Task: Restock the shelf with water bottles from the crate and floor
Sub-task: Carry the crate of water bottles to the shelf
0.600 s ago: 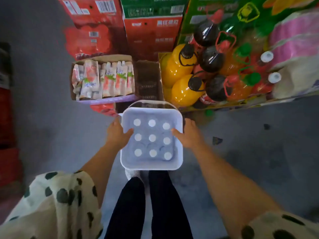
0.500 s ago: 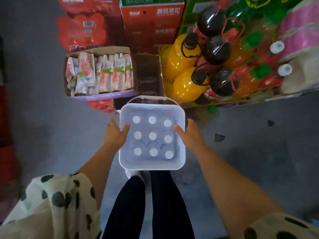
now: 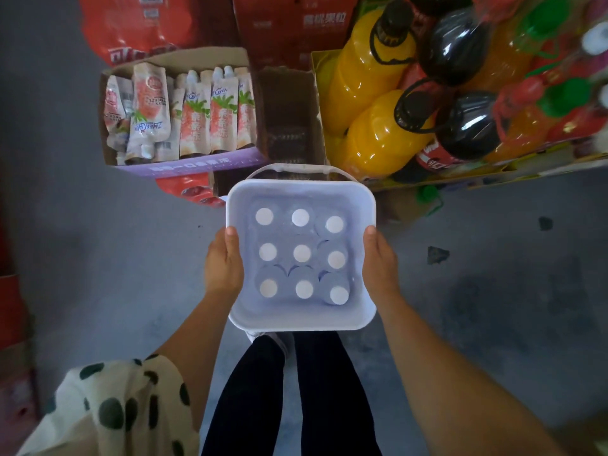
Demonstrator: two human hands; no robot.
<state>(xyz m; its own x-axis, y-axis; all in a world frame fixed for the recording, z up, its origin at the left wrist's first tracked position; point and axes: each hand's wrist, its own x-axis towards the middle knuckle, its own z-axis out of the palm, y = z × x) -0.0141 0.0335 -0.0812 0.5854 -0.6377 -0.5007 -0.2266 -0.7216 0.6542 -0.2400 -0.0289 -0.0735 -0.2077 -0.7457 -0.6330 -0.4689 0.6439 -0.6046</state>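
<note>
My one camera sits on my head and looks steeply down and forward, close over the white crate [image 3: 301, 319] between my hands, with my legs [image 3: 289, 396] below and floor stock at the top edge.

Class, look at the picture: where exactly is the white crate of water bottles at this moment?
In the head view the white crate sits centre frame, held between the left hand and right hand, above the person's legs, just below the box of pouches.
</note>
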